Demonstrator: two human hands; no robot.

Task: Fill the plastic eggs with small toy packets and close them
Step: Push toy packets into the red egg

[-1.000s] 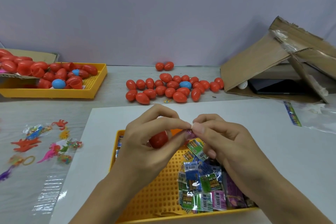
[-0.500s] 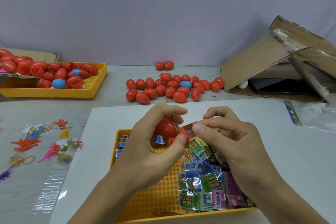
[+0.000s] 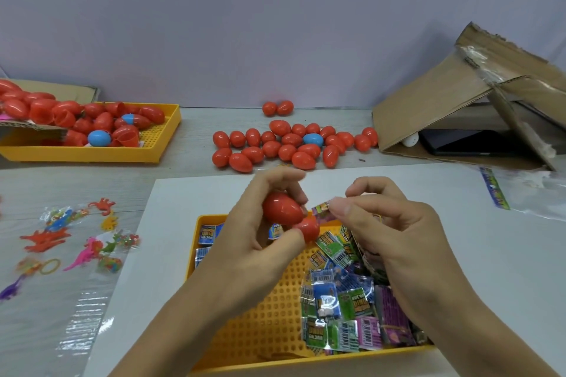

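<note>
At far left a far tray holds a heap of red egg halves and eggs, with 1 blue egg among them. In front of it, loose toys in clear wrap lie on the table. Farther right, near the wall, a cluster of closed eggs sits on the table, mostly red with 1 blue, and 2 more lie just behind it.

In the middle, the left hand has its fingers curled round an open red egg; its larger half sits between the fingers and palm, and the smaller half rests against the thumb tip, touching the larger. Just right of it the right hand pinches a small packet between thumb and forefinger, its end right beside the egg's opening; whether it is inside yet cannot be told. Both hands hover over the near tray, which stands on a white sheet and holds a pile of packets in its right part.

At far right a torn cardboard box lies tipped on the table, with a plastic bag in front of it.
</note>
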